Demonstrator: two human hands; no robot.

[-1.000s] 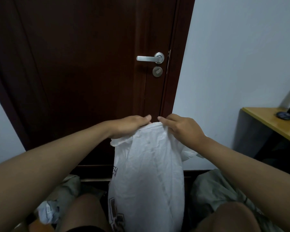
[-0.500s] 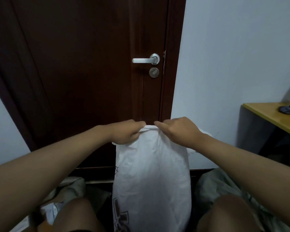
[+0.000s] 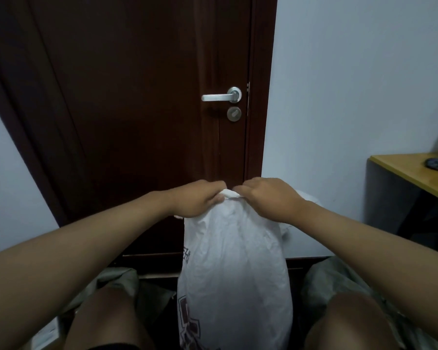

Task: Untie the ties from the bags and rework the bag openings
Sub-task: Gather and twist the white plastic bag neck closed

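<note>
A tall white plastic bag [image 3: 234, 269] with dark print near its bottom stands between my knees. My left hand [image 3: 200, 199] and my right hand [image 3: 268, 198] meet at its top, fingertips almost touching. Both grip the bunched plastic of the bag opening [image 3: 230, 194], fingers curled over it. No tie shows; the hands hide most of the top.
A dark brown door [image 3: 137, 109] with a metal lever handle [image 3: 221, 96] stands straight ahead. A yellow-topped desk [image 3: 412, 173] with a small dark object sits at the right. Crumpled greyish bags [image 3: 321, 281] lie on the floor beside my knees.
Both hands have drawn closer together on the bag's top and gathered the plastic tighter. The bag's body looks fuller and smoother than a second ago.
</note>
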